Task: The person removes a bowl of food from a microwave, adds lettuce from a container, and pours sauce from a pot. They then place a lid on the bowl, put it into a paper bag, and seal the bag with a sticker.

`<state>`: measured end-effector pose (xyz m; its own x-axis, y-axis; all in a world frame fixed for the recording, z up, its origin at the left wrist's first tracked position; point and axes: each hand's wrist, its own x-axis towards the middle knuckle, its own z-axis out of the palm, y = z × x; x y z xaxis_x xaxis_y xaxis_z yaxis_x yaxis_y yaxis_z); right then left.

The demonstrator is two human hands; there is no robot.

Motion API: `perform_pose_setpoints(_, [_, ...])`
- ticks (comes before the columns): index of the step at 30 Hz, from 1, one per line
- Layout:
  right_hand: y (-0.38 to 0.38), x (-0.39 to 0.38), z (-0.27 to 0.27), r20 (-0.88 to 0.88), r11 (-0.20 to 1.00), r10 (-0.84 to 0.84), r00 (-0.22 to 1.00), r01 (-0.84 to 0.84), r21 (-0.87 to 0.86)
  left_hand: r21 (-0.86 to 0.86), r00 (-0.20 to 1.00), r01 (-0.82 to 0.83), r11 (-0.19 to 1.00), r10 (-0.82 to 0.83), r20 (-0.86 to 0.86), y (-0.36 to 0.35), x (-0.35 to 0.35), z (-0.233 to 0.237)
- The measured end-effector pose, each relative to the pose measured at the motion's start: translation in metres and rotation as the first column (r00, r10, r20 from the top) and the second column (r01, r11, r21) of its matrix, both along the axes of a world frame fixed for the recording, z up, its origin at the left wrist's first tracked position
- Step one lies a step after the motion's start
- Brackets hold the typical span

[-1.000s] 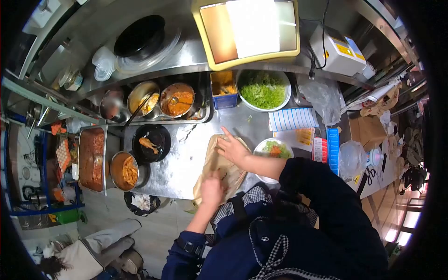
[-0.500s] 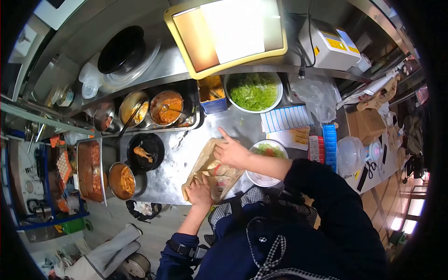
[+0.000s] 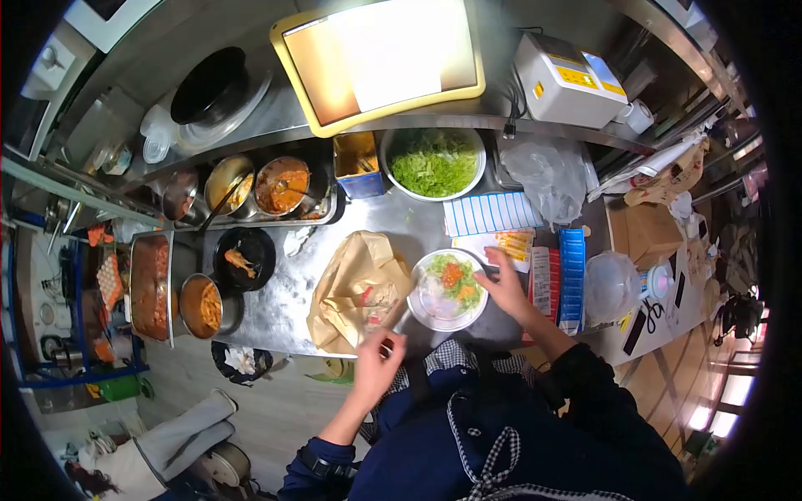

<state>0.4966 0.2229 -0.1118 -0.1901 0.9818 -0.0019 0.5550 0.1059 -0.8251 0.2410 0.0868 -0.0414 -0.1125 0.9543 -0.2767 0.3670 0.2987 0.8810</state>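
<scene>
My right hand (image 3: pixel 506 288) is beside the right rim of a round white bowl (image 3: pixel 415 311), its thumb and fingers spread. Shredded lettuce (image 3: pixel 464 292) and an orange topping (image 3: pixel 452 275) show in the bowl. Left of it a crumpled brown paper bag (image 3: pixel 344 280) with red print rests on the steel counter, its mouth gaping. My left hand (image 3: pixel 378 367) hovers at the counter's front edge, just below the bag's lower right corner. Its fingers are loosely curled with a gap to the thumb, and nothing shows between them.
A large bowl of chopped lettuce (image 3: pixel 434 167), a blue-sided tub (image 3: pixel 359 167) and pans of sauced food (image 3: pixel 281 185) line the back. A black bowl with a drumstick (image 3: pixel 242 260) sits left. Blue and red boxes (image 3: pixel 571 280) stand right. A person in grey trousers (image 3: pixel 180 442) is lower left.
Both hands have left the paper bag. My right hand has moved right to the white bowl, and my left hand has drawn back to the counter's front edge. The view has shifted slightly.
</scene>
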Motion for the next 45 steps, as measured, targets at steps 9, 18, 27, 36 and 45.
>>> perform_pose_setpoints(9, [0.007, 0.001, -0.05, -0.455, 0.752, -0.174, 0.873, -0.181, -0.634, -0.595, 0.345, 0.001, 0.804, 0.558, 0.755, 0.035, 0.063, -0.108])
perform_pose_setpoints(18, [-0.039, 0.026, 0.054, -0.38, 0.644, -0.201, 0.903, -0.17, -0.746, -0.599, 0.465, -0.008, 0.8, 0.534, 0.707, 0.001, 0.075, -0.015])
perform_pose_setpoints(27, [-0.029, -0.115, 0.114, -0.361, 0.796, 0.247, 0.899, -0.401, -0.453, -0.408, 0.549, -0.399, 0.821, 0.571, 0.61, -0.026, -0.032, 0.076])
perform_pose_setpoints(36, [0.022, -0.186, 0.027, -0.143, 0.88, 0.264, 0.954, -0.299, -0.369, -0.515, 0.477, -0.345, 0.784, 0.62, 0.623, 0.014, -0.077, -0.052])
perform_pose_setpoints(45, [0.041, -0.161, 0.014, 0.24, 0.992, 0.078, 0.968, -0.098, 0.073, -0.113, 0.909, -0.414, 0.903, 0.406, -0.089, -0.025, -0.091, -0.079])
